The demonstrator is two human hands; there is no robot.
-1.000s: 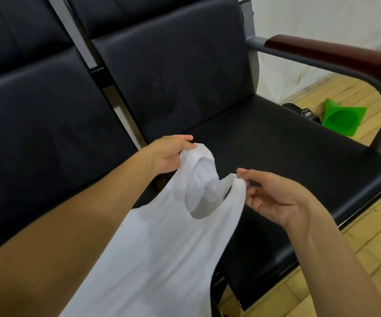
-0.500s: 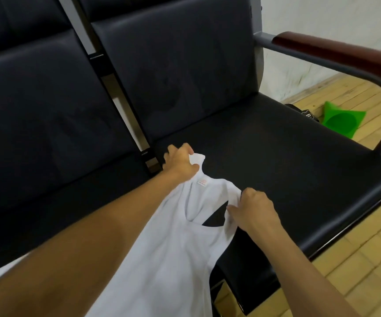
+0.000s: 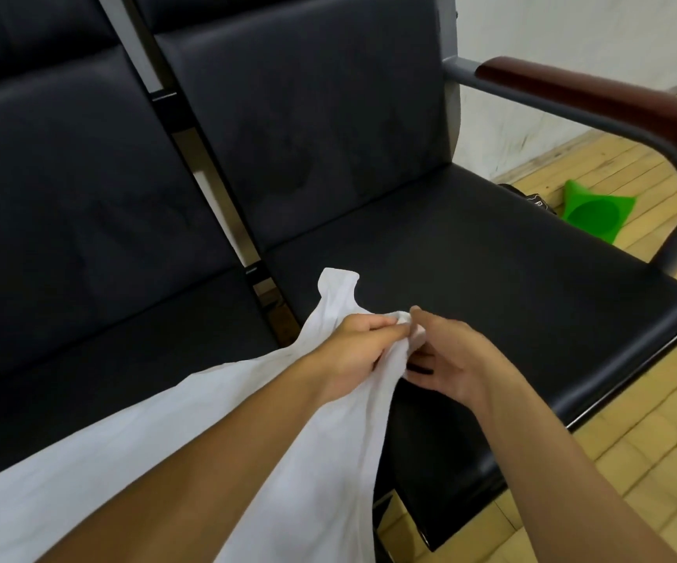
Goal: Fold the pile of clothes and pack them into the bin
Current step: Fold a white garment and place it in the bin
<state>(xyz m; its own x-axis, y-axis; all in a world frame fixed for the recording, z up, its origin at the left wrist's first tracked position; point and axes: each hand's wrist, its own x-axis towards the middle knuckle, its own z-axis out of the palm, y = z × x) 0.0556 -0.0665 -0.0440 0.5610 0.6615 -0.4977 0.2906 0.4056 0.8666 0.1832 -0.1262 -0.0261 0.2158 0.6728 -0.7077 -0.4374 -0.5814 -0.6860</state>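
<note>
Both hands, the left hand (image 3: 353,351) and the right hand (image 3: 446,359), pinch the white tank top (image 3: 190,432) on the black chair seat (image 3: 491,278), so spreading it flat for folding probably comes next.

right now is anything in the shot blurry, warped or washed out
Head view: the wide lens bows the armrest and seat frame at the edges; the white tank top looks nearly blown out, its folds faint; soft sheen on the black seat; both hands, left hand and right hand, look reasonably sharp.
</note>
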